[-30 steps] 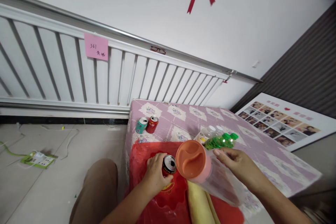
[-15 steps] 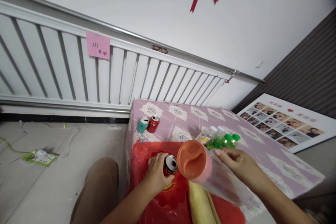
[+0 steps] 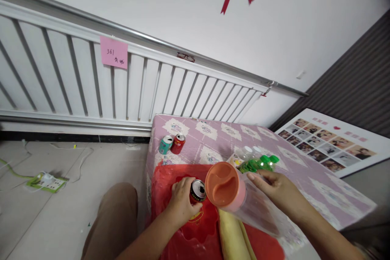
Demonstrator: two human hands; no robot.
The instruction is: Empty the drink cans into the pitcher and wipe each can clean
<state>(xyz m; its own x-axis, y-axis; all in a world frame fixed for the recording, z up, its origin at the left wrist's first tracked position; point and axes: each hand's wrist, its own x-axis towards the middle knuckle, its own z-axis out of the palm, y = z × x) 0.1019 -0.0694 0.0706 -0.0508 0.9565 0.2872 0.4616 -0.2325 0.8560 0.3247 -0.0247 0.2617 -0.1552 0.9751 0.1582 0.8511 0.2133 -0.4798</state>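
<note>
My left hand [image 3: 183, 202] is wrapped around a dark drink can [image 3: 198, 191] with an opened top, held over the red plastic cover. In my right hand [image 3: 271, 185] is a clear plastic pitcher [image 3: 256, 207] with an orange lid [image 3: 224, 187], tilted so that the lid faces the can. The lid's rim is very close to the can's top; I cannot tell if they touch. Below the pitcher lies a long yellow object [image 3: 233, 235] on the red cover [image 3: 183, 231]. The can's lower part is hidden by my fingers.
A teal can [image 3: 165, 145] and a red can [image 3: 178, 144] stand side by side on the purple patterned cloth [image 3: 222, 130]. Clear bottles with green caps [image 3: 265, 162] lie beyond my right hand. A white radiator [image 3: 183, 85] runs behind; a power strip [image 3: 47, 182] lies on the floor.
</note>
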